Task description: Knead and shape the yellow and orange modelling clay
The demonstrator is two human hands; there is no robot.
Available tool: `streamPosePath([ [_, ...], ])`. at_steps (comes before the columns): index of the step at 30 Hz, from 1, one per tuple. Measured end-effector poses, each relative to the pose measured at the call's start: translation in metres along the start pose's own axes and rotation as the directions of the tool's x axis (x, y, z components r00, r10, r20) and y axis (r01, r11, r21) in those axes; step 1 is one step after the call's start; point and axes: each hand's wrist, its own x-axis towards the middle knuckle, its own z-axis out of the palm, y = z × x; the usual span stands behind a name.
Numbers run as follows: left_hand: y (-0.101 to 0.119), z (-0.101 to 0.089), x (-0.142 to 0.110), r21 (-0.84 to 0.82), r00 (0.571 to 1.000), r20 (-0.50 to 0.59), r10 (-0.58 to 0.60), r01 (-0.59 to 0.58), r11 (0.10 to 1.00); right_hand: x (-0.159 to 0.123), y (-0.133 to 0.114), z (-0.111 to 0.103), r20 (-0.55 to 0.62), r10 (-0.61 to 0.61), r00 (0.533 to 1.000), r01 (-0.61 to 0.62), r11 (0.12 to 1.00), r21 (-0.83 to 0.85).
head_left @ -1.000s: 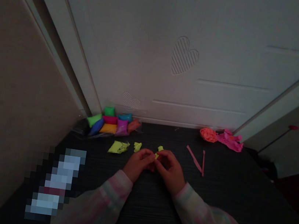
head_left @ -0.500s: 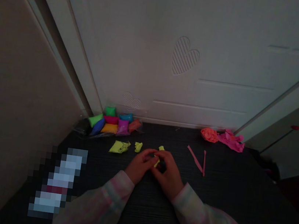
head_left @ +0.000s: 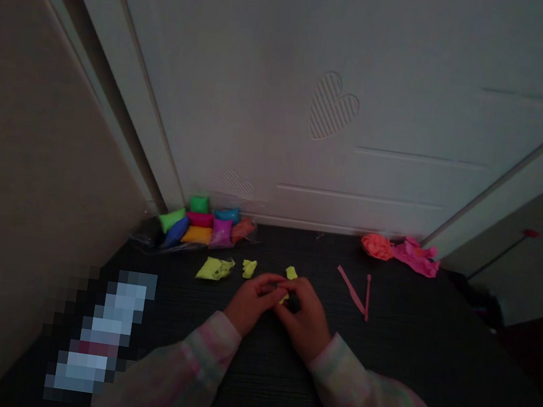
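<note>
Likely home room: heart-embossed white panel [head_left: 275, 103] behind dark table [head_left: 434, 341].

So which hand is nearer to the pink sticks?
Right: the right hand is apart from the pink sticks, to their left; the left hand is farther left, beyond the right hand.

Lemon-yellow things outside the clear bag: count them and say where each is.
4: a packet beyond and left of the left hand; a small piece right of it; another piece just beyond the right hand; a yellow bit held between both hands. More may be hidden there.
</note>
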Motion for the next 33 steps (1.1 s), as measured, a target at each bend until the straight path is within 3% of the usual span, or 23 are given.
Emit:
streamPosePath([
  [13,-0.007,-0.003,0.004,-0.046,1.000,-0.014,-0.017,0.016,0.999,0.000,0.005,0.001,0.022,0.106,0.994,-0.107,0.994,0.020],
  [22,-0.004,-0.002,0.002,-0.115,0.999,-0.020,-0.034,0.032,0.993,0.001,0.005,-0.001,0.027,0.072,0.997,-0.073,0.997,0.030],
  [27,-0.003,0.000,0.001,-0.112,0.999,-0.020,-0.031,0.028,0.993,0.003,0.007,-0.004,0.017,0.150,0.989,-0.150,0.988,0.034],
  [33,-0.001,0.000,0.001,-0.097,0.999,0.022,-0.030,0.032,0.995,0.005,0.014,-0.004,0.031,0.275,0.961,-0.275,0.943,0.184],
])
